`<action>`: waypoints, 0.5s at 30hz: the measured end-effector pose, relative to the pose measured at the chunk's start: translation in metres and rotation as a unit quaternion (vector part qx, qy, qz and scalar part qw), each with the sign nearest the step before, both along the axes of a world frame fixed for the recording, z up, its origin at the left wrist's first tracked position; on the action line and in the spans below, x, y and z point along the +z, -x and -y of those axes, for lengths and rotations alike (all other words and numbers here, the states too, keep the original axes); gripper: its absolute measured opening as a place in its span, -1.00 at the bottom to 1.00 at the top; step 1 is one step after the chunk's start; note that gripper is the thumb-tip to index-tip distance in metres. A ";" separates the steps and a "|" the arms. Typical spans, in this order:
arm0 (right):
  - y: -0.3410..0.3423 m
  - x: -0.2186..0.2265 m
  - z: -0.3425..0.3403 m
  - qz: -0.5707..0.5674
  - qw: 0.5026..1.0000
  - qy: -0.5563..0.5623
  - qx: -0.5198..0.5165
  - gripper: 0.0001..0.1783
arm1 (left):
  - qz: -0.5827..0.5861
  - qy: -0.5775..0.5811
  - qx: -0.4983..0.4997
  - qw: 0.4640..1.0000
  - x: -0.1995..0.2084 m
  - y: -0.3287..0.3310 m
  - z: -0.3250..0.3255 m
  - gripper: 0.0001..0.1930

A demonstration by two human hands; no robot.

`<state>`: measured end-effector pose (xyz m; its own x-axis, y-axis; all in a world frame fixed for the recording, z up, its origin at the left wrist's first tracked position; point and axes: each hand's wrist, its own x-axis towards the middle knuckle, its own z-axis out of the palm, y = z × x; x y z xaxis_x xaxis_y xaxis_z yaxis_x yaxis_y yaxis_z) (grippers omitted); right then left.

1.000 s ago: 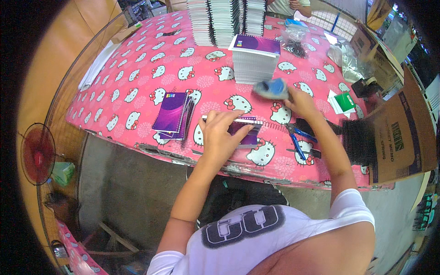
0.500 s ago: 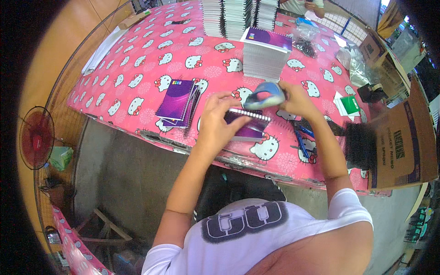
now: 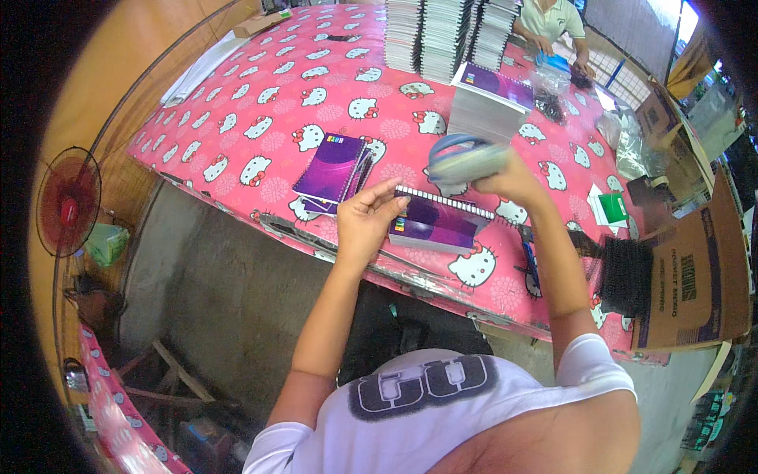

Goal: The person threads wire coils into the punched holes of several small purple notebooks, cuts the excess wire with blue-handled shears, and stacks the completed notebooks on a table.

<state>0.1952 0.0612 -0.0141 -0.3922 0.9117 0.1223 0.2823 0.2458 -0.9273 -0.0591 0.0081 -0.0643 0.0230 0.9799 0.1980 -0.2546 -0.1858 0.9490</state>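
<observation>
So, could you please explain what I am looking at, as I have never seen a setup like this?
There is no machine here: a person works bare-handed, and each picture comes from a wide fisheye camera on their head, looking down. The left hand grips the left end of a purple notebook. The right hand holds a blue-and-grey object, too blurred to identify. On the pink table are also a small pile of purple notebooks and tall stacks of bound books.

Purple notebook (image 3: 437,224) in left hand (image 3: 362,229)
</observation>
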 end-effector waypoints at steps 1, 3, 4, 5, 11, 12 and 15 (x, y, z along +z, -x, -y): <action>0.000 -0.003 -0.001 0.053 0.997 -0.035 -0.031 -0.45 | 0.012 0.010 0.001 1.000 -0.002 0.000 0.001 -0.70; -0.001 -0.009 -0.002 0.158 0.977 -0.106 -0.094 -0.46 | -0.007 0.006 0.007 1.000 -0.002 0.000 -0.001 -0.70; -0.003 -0.014 -0.002 0.207 0.960 -0.140 -0.128 -0.47 | -0.018 0.003 0.007 1.000 -0.002 0.000 -0.002 -0.69; -0.014 -0.029 -0.007 0.314 0.911 -0.124 -0.239 -0.43 | 0.015 0.007 -0.014 1.000 -0.002 0.000 -0.003 -0.70; -0.061 -0.060 0.053 0.431 0.815 -0.277 -0.270 -0.26 | 0.077 -0.034 -0.054 0.995 0.005 -0.006 -0.009 -0.77; -0.069 -0.062 0.073 0.424 0.832 -0.230 -0.275 -0.26 | 0.034 -0.126 0.016 0.991 0.020 -0.009 -0.003 -0.78; -0.085 -0.080 0.135 0.409 0.855 -0.125 -0.294 -0.29 | -0.107 -0.371 0.148 0.910 0.049 -0.021 0.013 -0.77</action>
